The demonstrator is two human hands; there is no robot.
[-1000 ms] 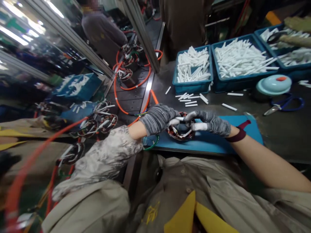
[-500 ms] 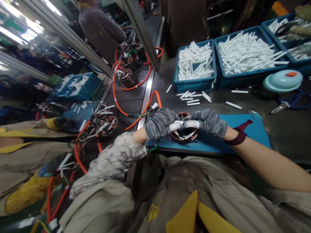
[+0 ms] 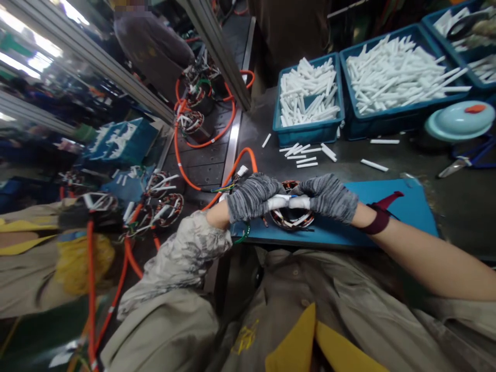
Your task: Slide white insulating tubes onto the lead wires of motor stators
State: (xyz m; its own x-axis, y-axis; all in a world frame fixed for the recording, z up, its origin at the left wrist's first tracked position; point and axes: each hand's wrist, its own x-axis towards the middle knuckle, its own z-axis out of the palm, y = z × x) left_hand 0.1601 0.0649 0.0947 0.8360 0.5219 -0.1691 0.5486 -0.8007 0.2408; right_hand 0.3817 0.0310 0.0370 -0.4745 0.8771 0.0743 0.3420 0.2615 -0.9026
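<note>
My left hand [image 3: 252, 196], in a grey knitted glove with a white-covered thumb, is closed on a thin white sleeve [image 3: 282, 197]. My right hand [image 3: 329, 197], gloved the same way, pinches at the sleeve's right end, where a short bit of blue wire [image 3: 293, 196] shows. Both thumbs nearly meet. Directly below them a ring-shaped motor stator [image 3: 292, 223] with copper windings and white sleeves lies on a blue mat [image 3: 349, 227]; my fingers hide part of it. Left of my left hand, coloured leads run to an orange cable [image 3: 248, 151] and a white connector [image 3: 242, 170].
Blue bins [image 3: 304, 135] of white sleeves stand at the back. Loose sleeves [image 3: 307, 165], a jar with a light-blue lid [image 3: 461, 121] and scissors [image 3: 459, 164] lie in front. Left are a metal post [image 3: 217, 51], more stators [image 3: 168, 209] with orange cables, and a co-worker's arm [image 3: 31, 222].
My hands have shifted slightly, and blue wire now shows between my thumbs. At left, the co-worker's hands have moved, with an orange cable and stator now raised there. The view has tilted a little.
</note>
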